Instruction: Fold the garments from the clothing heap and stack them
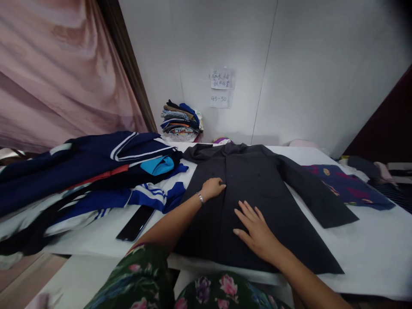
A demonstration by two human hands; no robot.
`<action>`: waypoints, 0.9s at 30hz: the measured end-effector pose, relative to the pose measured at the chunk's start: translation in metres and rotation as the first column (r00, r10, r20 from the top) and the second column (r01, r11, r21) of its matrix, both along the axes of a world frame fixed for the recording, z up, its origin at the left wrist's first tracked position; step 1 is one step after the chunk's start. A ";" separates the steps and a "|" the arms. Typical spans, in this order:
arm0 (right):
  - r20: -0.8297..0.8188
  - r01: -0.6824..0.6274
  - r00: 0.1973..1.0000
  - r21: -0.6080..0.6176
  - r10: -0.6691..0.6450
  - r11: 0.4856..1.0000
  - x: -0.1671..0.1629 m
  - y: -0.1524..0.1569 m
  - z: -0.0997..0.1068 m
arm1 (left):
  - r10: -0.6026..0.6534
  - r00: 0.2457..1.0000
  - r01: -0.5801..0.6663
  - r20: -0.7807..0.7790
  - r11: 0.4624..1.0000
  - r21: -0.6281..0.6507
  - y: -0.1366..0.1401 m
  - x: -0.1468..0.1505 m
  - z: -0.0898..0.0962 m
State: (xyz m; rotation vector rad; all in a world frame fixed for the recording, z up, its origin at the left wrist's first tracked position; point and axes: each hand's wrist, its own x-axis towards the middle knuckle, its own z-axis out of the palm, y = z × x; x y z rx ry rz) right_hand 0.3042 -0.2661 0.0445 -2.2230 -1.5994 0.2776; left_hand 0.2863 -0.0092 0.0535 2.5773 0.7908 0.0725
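Note:
A dark grey long-sleeved coat (251, 171) lies spread on the white table, its collar toward the wall and its hem at the near edge. One sleeve stretches out to the right; the other is bent near the collar on the left. My left hand (213, 188) is closed at the coat's front edge, its fingers pinched on the cloth. Flat on the coat's lower front rests my right hand (254, 227), fingers spread, holding nothing.
Navy, blue and white garments (93, 159) are heaped on the left, beside a black phone (135, 223). A patterned folded cloth (350, 186) lies at the right. Folded clothes (180, 119) are stacked by the wall, near paper signs (220, 99). The white table (380, 249) ends close to my body.

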 end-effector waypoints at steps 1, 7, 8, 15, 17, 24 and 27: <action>0.017 0.006 1.000 0.010 -0.007 1.000 0.006 0.008 0.005 | 0.019 1.000 -0.019 0.010 1.000 0.001 0.009 0.017 -0.001; 0.102 0.071 0.992 0.005 -0.071 0.997 0.050 0.060 0.000 | 0.157 0.986 -0.156 0.053 0.988 -0.012 0.052 0.106 -0.014; 0.097 0.047 0.994 -0.033 -0.044 0.998 0.055 0.065 -0.006 | 0.176 0.983 -0.176 0.056 0.984 -0.014 0.058 0.118 -0.017; 0.031 -0.079 0.996 -0.147 0.085 0.986 0.062 0.071 -0.045 | 0.245 0.967 -0.245 0.073 0.969 -0.002 0.099 0.193 -0.032; 0.012 -0.084 0.996 -0.139 0.087 0.987 0.062 0.070 -0.046 | 0.231 0.969 -0.234 0.083 0.972 0.025 0.109 0.209 -0.034; -0.073 -0.100 0.993 -0.113 0.092 0.989 0.065 0.070 -0.046 | -0.093 0.986 0.062 0.141 0.975 0.214 0.104 0.229 -0.044; -0.097 -0.107 0.991 -0.114 0.096 0.988 0.066 0.070 -0.046 | -0.250 0.965 0.226 0.083 0.948 0.224 0.100 0.228 -0.048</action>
